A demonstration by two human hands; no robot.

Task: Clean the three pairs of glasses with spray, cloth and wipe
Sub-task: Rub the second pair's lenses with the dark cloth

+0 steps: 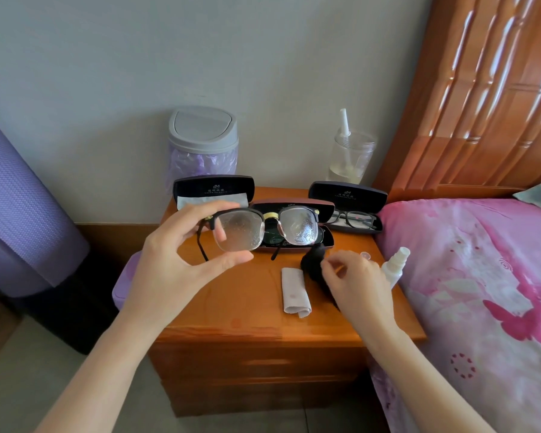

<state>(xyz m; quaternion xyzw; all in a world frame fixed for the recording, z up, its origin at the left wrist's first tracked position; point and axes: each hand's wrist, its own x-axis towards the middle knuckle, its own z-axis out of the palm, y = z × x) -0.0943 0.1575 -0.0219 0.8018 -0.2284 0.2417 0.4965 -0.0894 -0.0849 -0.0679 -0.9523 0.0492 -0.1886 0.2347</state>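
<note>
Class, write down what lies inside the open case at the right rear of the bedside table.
Black-framed glasses lie in the right case, whose lid stands open. The case floor beneath them cannot be seen.

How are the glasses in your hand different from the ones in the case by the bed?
The held glasses are lifted, pinched by the left hand; the cased glasses lie in an open case. The held glasses' lenses are spotted with droplets; the cased glasses show none. The held glasses have a gold bridge; the cased glasses are black all round. Both have dark frames.
</note>
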